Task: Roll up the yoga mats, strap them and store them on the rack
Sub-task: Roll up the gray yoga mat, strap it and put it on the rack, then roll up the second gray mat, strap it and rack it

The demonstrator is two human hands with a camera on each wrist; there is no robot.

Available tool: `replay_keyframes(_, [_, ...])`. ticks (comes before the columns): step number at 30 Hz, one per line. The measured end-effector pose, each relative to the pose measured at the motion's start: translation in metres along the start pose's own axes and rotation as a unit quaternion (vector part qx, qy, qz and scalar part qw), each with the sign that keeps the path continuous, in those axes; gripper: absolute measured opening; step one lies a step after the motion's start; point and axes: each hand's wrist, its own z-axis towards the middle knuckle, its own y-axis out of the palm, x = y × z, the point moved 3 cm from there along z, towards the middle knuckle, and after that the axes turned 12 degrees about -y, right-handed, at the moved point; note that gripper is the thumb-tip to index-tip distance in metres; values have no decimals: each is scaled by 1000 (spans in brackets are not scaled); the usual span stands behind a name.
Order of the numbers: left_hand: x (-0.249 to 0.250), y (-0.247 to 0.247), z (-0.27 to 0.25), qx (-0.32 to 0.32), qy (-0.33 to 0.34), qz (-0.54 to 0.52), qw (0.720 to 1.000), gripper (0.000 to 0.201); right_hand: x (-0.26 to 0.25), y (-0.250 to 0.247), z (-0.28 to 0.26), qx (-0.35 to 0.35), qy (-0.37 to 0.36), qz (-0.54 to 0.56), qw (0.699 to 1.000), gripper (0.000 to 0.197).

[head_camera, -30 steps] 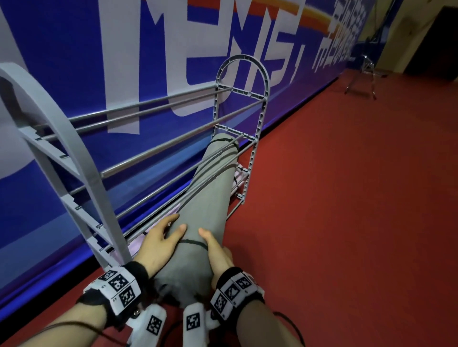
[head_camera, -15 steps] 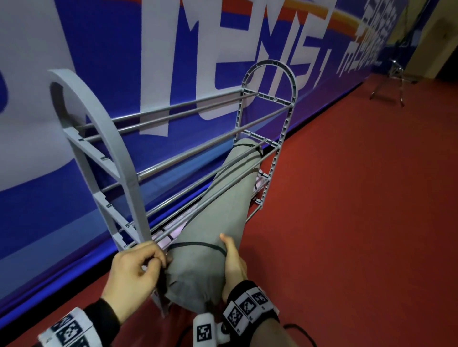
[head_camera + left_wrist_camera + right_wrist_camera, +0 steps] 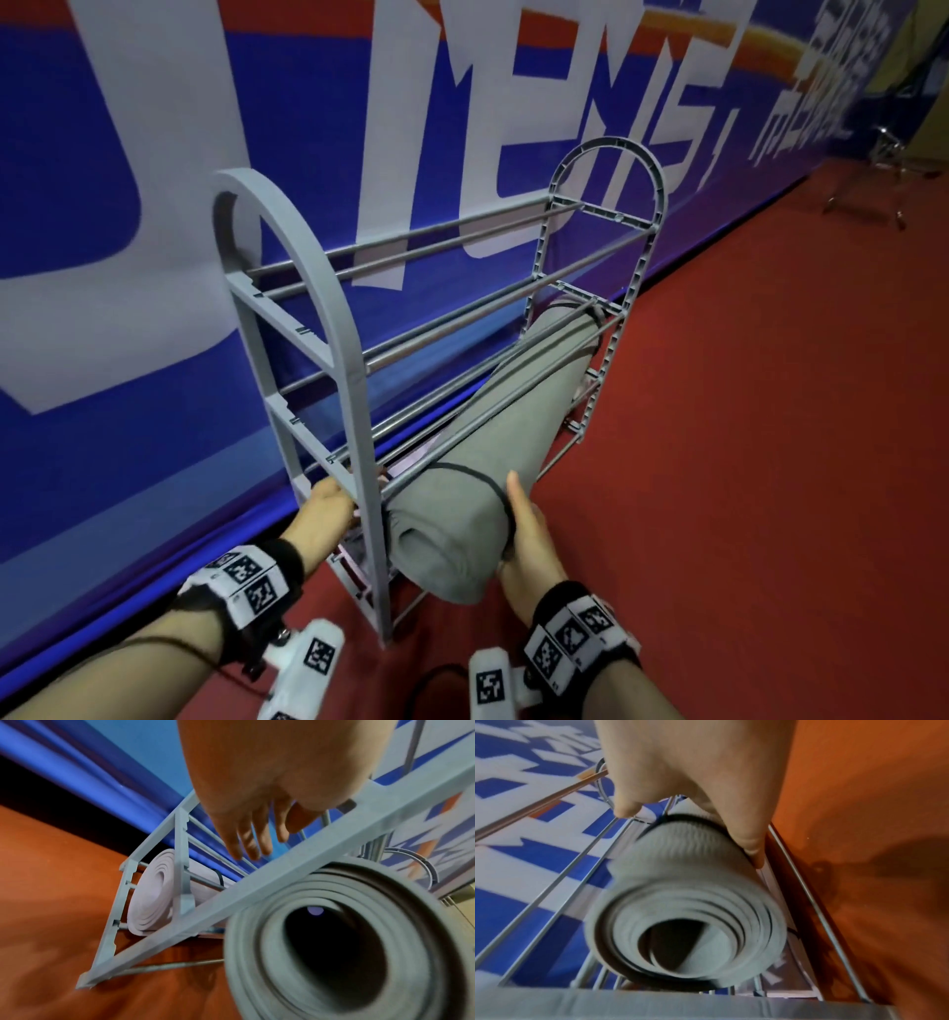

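Observation:
A grey rolled yoga mat (image 3: 503, 426) with a black strap (image 3: 462, 467) lies slanted on the lower rails of the grey rack (image 3: 354, 360). Its near end sticks out past the front of the near end frame. My right hand (image 3: 529, 534) grips that end, thumb on top (image 3: 626, 809) and fingers along the mat's side (image 3: 752, 845). My left hand (image 3: 328, 509) reaches behind the near end frame (image 3: 282, 874), fingers straight (image 3: 252, 841), holding nothing. A pale pink rolled mat (image 3: 151, 892) lies on the lowest shelf.
The rack stands against a blue and white banner wall (image 3: 154, 257) on red floor (image 3: 770, 462). Its upper rails (image 3: 436, 246) carry nothing. A metal stand (image 3: 883, 174) stands far off at the right.
My left hand has let go of the grey mat and moved left, behind the rack's near end frame. My right hand still holds the mat's near end, which now sits in front of the frame.

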Motion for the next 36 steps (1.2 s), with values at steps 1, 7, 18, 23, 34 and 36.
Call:
replay_keyframes(1, [1, 4, -3, -35, -15, 6, 999, 25, 0, 1, -6, -12, 3, -37, 999, 97])
replay_keyframes(7, [-12, 0, -5, -73, -74, -51, 993, 27, 15, 10, -21, -49, 90, -194, 976, 89])
replay_keyframes(18, [-35, -17, 29, 91, -16, -49, 995, 24, 14, 20, -34, -242, 67, -255, 934, 75])
replay_keyframes(23, [-36, -22, 33, 59, 25, 128, 990, 35, 25, 30, -37, -256, 92, -262, 926, 86])
replay_keyframes(34, [-32, -33, 52, 269, -47, 112, 955, 31, 0, -31, -13, -77, 75, -271, 956, 48])
replay_keyframes(36, [-25, -45, 57, 279, -60, 120, 951, 34, -1, -40, -11, -70, 74, -294, 950, 30])
